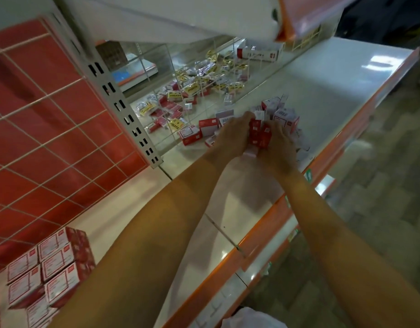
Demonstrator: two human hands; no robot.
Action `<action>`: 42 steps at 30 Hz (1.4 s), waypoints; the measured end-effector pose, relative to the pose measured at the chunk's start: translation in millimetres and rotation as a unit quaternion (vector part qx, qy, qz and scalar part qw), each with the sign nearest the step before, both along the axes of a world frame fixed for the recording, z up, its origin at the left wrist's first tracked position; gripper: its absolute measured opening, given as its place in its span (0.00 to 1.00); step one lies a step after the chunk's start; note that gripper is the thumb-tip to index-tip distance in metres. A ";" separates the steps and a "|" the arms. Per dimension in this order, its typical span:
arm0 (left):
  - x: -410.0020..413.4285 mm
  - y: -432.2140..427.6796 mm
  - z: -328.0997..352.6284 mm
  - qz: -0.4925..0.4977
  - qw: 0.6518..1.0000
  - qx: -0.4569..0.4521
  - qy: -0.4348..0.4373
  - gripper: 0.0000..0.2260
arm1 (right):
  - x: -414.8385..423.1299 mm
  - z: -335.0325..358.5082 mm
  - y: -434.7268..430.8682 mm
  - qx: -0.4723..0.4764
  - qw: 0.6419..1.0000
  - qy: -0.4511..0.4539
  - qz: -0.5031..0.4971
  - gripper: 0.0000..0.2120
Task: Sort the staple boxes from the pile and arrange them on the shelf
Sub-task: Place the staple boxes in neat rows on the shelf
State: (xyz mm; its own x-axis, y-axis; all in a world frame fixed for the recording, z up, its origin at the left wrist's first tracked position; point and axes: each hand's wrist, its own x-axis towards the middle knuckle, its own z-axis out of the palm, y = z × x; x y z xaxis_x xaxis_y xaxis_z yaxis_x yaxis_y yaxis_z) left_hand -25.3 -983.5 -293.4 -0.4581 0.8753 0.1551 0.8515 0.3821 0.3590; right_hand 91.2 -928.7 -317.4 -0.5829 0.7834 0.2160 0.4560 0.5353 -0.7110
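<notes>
Head view: handful of red staple boxes [259, 136] clamped between left hand [231, 136] and right hand [281, 149], fingers of both curled round it, at near edge of loose pile [281, 114] on white shelf [327, 91]. Wire divider [173, 91] set just left of pile; yellow-labelled packets [192, 87] heaped behind it. Neat stack [51, 263] of same boxes placed far left, well apart from hands. Upper shelf [180, 17] overhanging.

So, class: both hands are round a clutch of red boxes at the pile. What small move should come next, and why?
Probably lift the red boxes clear of the pile and bring them toward the neat stack: the left hand and right hand both grip them.
</notes>
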 end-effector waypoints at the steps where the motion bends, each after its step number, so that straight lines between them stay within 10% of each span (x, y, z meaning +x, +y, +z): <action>1: 0.6 -0.6 0.5 -0.004 1.000 0.010 -0.005 0.19 | 1.5 -0.5 0.6 -0.014 1.000 0.014 0.010 0.28; 11: 2.2 -41.6 15.0 -0.087 0.984 0.112 -0.105 0.21 | 19.6 8.7 -21.4 -0.151 0.975 0.139 0.086 0.30; 16: 8.7 -93.1 22.9 -0.060 0.984 0.136 -0.097 0.24 | 18.3 11.8 -47.6 -0.349 0.899 0.193 0.179 0.32; 34: 40.1 -317.4 33.5 0.243 0.948 0.138 -0.152 0.29 | -5.3 27.3 -196.3 -0.491 0.772 0.122 0.384 0.29; 42: 57.4 -385.5 40.9 0.321 0.926 0.128 -0.151 0.29 | -6.4 33.3 -249.2 -0.459 0.770 0.064 0.438 0.31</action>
State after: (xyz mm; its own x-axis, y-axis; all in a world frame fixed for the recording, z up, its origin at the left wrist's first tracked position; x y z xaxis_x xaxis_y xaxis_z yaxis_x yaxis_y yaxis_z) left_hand 32.1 -1369.0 -252.6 -0.9280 0.3593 0.0991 0.3235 0.6446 0.6927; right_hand 84.7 -1177.9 -284.1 -0.9946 -0.0412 -0.0952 0.1005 -0.1573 -0.9824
